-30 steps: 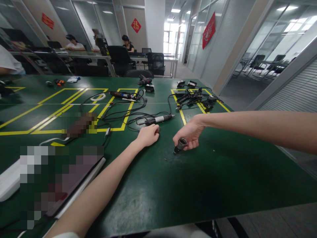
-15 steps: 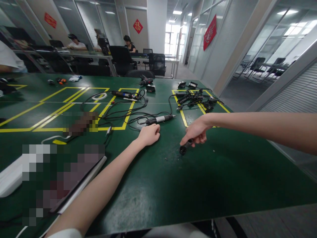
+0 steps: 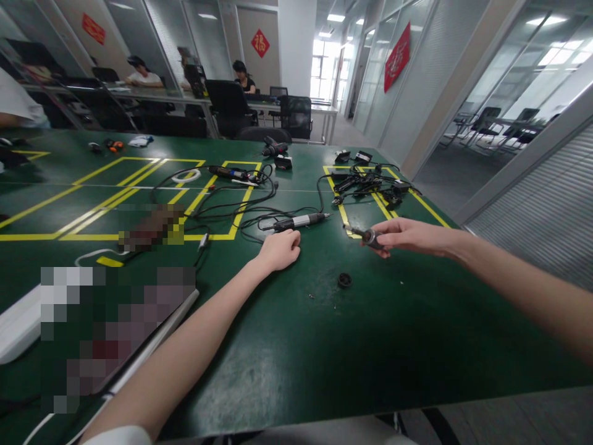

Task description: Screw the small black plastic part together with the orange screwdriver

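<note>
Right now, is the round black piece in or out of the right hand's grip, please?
Out: the round black piece lies on the green table, apart from the right hand, which holds a dark tool.

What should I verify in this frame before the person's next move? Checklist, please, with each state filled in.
1. Dark cylindrical part held by the right hand: ok, the fingers are around it.
2. Round black piece on the table, out of both hands: ok.
3. Surface near that piece free of loose bits: not ok, small bits lie close by.
4. Left hand empty: cannot tell, its fingers are curled and hide the palm.
5. Silver-and-black tool clear of the left hand: cannot tell, it lies just beyond the knuckles and contact is unclear.
</note>
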Action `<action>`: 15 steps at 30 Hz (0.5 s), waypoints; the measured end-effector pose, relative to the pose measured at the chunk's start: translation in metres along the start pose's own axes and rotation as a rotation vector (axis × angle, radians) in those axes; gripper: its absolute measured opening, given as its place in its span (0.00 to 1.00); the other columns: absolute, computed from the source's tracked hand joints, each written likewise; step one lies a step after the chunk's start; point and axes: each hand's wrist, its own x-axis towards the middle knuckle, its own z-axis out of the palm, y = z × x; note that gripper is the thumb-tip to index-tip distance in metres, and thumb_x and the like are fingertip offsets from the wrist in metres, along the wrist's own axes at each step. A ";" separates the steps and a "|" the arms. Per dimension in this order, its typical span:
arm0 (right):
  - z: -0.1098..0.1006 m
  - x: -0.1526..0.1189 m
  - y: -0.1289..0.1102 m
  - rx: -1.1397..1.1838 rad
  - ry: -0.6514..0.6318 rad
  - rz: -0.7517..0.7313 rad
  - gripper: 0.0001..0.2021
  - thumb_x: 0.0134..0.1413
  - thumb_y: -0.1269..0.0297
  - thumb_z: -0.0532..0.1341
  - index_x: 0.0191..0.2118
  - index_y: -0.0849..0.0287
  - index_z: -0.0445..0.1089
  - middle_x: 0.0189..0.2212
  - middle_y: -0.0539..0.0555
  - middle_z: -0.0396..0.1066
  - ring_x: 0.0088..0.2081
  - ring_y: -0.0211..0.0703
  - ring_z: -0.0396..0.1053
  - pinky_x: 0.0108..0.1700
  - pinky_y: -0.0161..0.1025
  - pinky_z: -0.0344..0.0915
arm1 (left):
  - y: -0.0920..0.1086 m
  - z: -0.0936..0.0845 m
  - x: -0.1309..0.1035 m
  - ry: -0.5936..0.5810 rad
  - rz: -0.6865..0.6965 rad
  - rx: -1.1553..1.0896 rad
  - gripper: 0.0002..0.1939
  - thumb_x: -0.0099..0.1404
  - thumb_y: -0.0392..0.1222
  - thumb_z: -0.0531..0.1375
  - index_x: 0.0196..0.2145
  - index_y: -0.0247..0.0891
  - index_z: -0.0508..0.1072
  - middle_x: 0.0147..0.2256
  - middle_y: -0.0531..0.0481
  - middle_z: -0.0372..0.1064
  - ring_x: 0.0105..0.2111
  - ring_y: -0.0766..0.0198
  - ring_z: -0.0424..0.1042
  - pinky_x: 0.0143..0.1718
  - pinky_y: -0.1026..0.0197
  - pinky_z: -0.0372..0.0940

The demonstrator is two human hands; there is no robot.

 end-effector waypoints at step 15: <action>0.062 0.039 0.087 -0.458 0.531 -0.320 0.20 0.53 0.59 0.71 0.51 0.55 0.76 0.42 0.56 0.80 0.50 0.55 0.73 0.53 0.54 0.69 | 0.000 0.000 0.000 0.000 -0.005 -0.002 0.03 0.64 0.37 0.55 0.34 0.41 0.69 0.39 0.49 0.73 0.35 0.56 0.73 0.32 0.58 0.57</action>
